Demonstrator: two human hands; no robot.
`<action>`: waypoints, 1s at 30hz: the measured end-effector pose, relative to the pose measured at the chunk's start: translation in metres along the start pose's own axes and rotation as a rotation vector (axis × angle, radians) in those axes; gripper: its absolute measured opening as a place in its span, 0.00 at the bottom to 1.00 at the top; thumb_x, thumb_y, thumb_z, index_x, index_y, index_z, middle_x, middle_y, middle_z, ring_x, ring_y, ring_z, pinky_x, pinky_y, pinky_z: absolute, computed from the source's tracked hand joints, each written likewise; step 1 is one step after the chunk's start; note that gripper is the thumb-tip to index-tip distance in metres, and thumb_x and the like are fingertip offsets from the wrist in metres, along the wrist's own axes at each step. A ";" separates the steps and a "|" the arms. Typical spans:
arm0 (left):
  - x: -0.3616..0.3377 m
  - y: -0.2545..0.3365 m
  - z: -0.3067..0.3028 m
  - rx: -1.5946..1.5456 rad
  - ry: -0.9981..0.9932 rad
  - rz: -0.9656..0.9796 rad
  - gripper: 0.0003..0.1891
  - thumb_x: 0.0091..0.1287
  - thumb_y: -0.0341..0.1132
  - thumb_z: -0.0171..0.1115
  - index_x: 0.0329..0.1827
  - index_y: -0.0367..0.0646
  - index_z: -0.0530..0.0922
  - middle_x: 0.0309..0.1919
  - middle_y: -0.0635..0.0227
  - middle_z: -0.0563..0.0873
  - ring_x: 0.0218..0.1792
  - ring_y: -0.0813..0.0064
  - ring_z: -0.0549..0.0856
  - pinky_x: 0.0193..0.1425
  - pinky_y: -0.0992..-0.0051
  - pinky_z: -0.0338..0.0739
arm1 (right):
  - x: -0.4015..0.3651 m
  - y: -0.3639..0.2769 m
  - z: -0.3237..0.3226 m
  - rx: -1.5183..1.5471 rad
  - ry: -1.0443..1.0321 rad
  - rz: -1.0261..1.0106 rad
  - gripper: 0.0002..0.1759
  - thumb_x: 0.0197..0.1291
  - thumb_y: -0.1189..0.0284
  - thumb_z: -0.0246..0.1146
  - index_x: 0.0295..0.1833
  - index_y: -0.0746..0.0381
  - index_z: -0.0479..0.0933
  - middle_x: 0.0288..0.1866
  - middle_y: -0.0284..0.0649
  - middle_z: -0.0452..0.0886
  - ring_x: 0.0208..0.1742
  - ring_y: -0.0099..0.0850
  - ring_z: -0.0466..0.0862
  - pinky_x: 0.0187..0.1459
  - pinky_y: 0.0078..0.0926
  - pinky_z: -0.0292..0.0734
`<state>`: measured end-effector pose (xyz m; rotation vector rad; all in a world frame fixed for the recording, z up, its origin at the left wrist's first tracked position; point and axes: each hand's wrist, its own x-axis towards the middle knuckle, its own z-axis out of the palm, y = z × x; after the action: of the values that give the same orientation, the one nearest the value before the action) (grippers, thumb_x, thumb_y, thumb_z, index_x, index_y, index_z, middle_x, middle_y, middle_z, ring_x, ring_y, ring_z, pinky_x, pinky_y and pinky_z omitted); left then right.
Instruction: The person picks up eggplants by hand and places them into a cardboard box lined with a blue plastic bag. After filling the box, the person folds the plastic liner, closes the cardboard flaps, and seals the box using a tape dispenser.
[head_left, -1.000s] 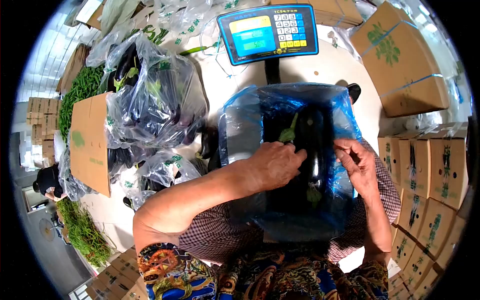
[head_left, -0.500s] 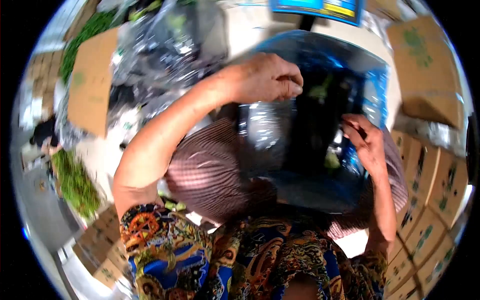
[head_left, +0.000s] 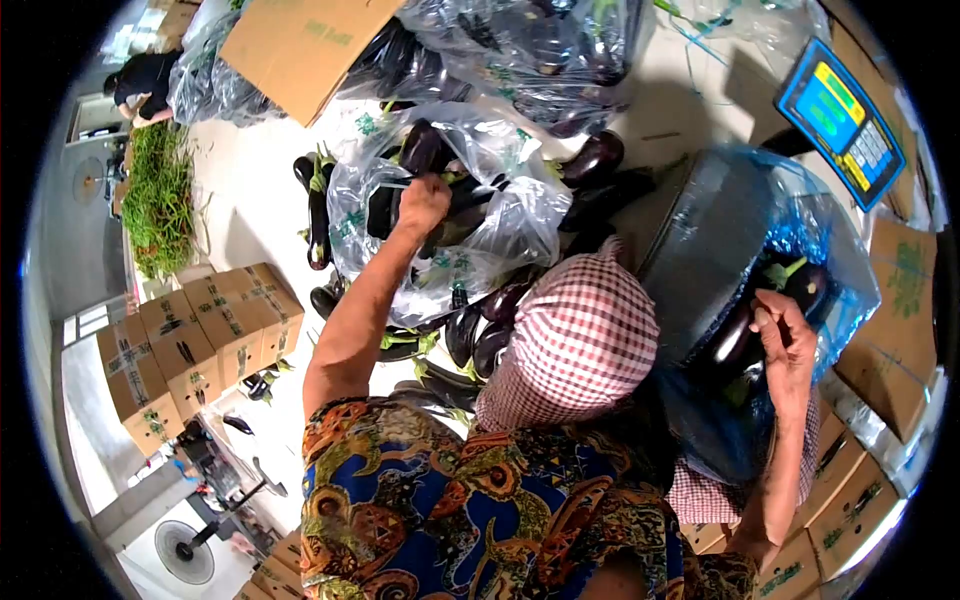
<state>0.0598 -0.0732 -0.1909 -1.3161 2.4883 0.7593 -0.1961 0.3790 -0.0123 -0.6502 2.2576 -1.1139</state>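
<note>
My left hand [head_left: 425, 205] is closed at the clear plastic bag [head_left: 535, 215] of eggplants. An eggplant [head_left: 425, 148] lies just beyond its fingers; what the fingers hold is hidden. On the right, a container [head_left: 690, 260] lined with blue plastic [head_left: 850, 275] leans by my legs with eggplants inside. My right hand [head_left: 785, 335] is over it, fingers curled together beside an eggplant [head_left: 806, 288] with a green stem. Whatever is between those fingers cannot be made out.
Loose eggplants [head_left: 595, 158] surround the clear bag. A scale display [head_left: 840, 120] stands at the upper right. Cardboard boxes [head_left: 190, 340] are stacked at left, below green produce [head_left: 157, 200]. Another person [head_left: 145, 85] is at the far upper left. A fan [head_left: 184, 551] stands lower left.
The view has swung left. My left hand has moved from above the blue-lined container to the clear bag. My right hand remains at the container, whose eggplants now show more clearly.
</note>
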 end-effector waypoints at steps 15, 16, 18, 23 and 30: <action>0.018 -0.068 0.014 0.328 0.407 -0.061 0.44 0.47 0.48 0.77 0.65 0.39 0.65 0.49 0.49 0.77 0.51 0.49 0.77 0.55 0.57 0.72 | 0.114 -0.061 0.178 -0.038 -0.341 -0.389 0.27 0.55 0.60 0.69 0.58 0.63 0.76 0.55 0.47 0.81 0.49 0.38 0.84 0.50 0.35 0.78; 0.014 -0.061 0.010 0.276 0.412 -0.076 0.42 0.45 0.45 0.76 0.63 0.41 0.66 0.49 0.47 0.77 0.53 0.47 0.77 0.57 0.56 0.73 | 0.117 -0.052 0.196 -0.026 -0.336 -0.397 0.28 0.55 0.59 0.69 0.57 0.63 0.76 0.54 0.47 0.81 0.49 0.39 0.84 0.51 0.35 0.77; 0.009 -0.061 0.012 0.193 0.408 -0.040 0.40 0.44 0.44 0.76 0.61 0.40 0.68 0.45 0.46 0.78 0.49 0.46 0.79 0.54 0.56 0.75 | 0.126 -0.036 0.224 -0.001 -0.361 -0.368 0.28 0.55 0.59 0.69 0.57 0.64 0.76 0.51 0.47 0.82 0.49 0.39 0.83 0.53 0.36 0.76; -0.050 -0.037 0.002 -0.037 0.261 0.223 0.40 0.44 0.41 0.74 0.62 0.36 0.70 0.39 0.48 0.79 0.44 0.47 0.78 0.53 0.59 0.76 | 0.151 -0.023 0.255 -0.105 -0.493 -0.214 0.21 0.58 0.64 0.66 0.51 0.67 0.75 0.42 0.44 0.83 0.46 0.37 0.83 0.52 0.34 0.76; -0.080 -0.037 0.017 -0.143 0.123 0.314 0.44 0.42 0.37 0.78 0.67 0.44 0.68 0.45 0.53 0.74 0.47 0.51 0.76 0.55 0.61 0.73 | 0.159 -0.059 0.219 0.732 -0.390 0.161 0.09 0.68 0.68 0.58 0.44 0.63 0.73 0.31 0.28 0.73 0.30 0.22 0.73 0.34 0.18 0.70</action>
<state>0.1350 -0.0251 -0.1843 -1.0534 2.8268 0.9656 -0.1614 0.1241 -0.1166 -0.3302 1.4014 -1.4558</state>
